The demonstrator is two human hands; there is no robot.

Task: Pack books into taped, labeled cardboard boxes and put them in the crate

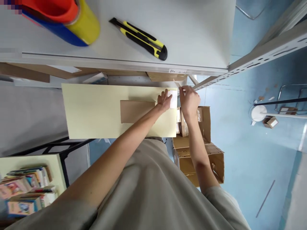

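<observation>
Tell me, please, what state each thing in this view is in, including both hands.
Left hand: open, flat on the white label.
Right hand: pinching a strip of backing paper.
Brown parcel: closed, lying flat on the pale yellow board.
Utility knife: lying on the shelf; blade not visible.
Tape roll: on the shelf, blurred.
Cardboard boxes: open, on the floor.

Left hand (164,100) flat on label (173,99); right hand (189,100) pinching backing strip (177,83).
</observation>
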